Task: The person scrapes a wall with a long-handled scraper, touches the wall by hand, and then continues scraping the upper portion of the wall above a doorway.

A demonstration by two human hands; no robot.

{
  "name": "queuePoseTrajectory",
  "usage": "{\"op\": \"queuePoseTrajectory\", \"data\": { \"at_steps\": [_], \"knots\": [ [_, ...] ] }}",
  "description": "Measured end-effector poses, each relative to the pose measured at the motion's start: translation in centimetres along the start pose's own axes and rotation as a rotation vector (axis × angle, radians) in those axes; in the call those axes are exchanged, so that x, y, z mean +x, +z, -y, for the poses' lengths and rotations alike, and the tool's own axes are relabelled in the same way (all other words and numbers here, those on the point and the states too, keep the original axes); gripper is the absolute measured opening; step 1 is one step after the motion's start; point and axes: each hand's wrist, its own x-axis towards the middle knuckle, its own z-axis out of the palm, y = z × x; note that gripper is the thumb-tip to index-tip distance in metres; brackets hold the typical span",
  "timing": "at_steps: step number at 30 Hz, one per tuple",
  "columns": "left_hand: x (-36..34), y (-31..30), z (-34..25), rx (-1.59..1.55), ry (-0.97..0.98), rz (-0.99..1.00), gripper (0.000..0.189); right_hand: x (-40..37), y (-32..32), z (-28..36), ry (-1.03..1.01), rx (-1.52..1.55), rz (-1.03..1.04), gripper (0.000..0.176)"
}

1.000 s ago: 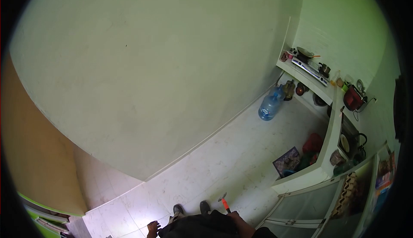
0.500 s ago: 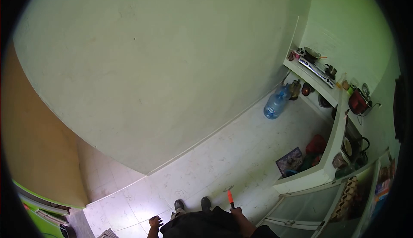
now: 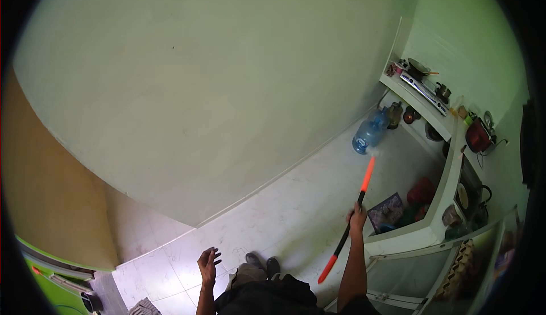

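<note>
The right hand [image 3: 357, 218] is right of centre in the lower half of the frame, its grip closed around the dark middle stretch of a long orange-and-black tool [image 3: 343, 238]. The tool slants from lower left to upper right, orange toward both ends; its upper tip is blurred and, in the view, lies just below the large blue bottle [image 3: 367, 137]. The left hand [image 3: 209, 261] is at the lower left of centre, raised over the pale floor [image 3: 267, 207], its grip spread with the fingers partly bent and nothing in it. Between the hands, at the bottom, are 2 dark shoes [image 3: 273, 266] and dark clothing [image 3: 267, 298].

A patterned box [image 3: 387, 211] is just right of the right hand in the view, beside a red item [image 3: 421, 191] under the tabletop [image 3: 416, 104]. At the upper right, the tabletop carries a silver stove [image 3: 424, 94] with a dark pan [image 3: 418, 67] and a small pot [image 3: 443, 91]. Farther right is a red appliance [image 3: 479, 137]. A glass-doored cabinet [image 3: 401, 275] fills the lower right.
</note>
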Motion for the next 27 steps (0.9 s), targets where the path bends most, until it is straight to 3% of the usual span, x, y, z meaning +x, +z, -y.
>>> {"op": "queuePoseTrajectory", "data": {
  "at_steps": [4,7,8,11,15,19,27],
  "knots": [
    [1.5,4.9,-8.1,0.006,0.091,0.205,0.037,2.2,7.5,11.2,0.01,0.265,0.0,0.019],
    [2.3,8.2,-13.1,-0.031,0.148,0.359,0.035,1.4,13.2,15.4,0.024,0.357,0.032,0.049],
    [2.6,9.1,-14.4,-0.033,0.175,0.439,0.037,0.2,15.4,16.9,0.032,0.407,0.028,0.048],
    [3.6,11.4,-17.0,-0.021,0.188,0.668,0.049,-2.0,21.4,18.7,0.024,0.455,0.068,0.04],
    [5.3,15.1,-17.6,-0.047,0.124,0.894,0.055,-2.8,26.6,19.6,0.022,0.426,0.204,0.044],
    [5.4,18.9,-18.0,0.006,-0.099,0.9,0.051,-0.2,29.6,20.6,0.011,0.403,0.3,0.043],
    [7.8,30.6,-14.3,-0.18,-0.088,0.539,0.049,9.9,31.5,19.5,-0.038,0.397,0.476,0.041]
  ]
}}
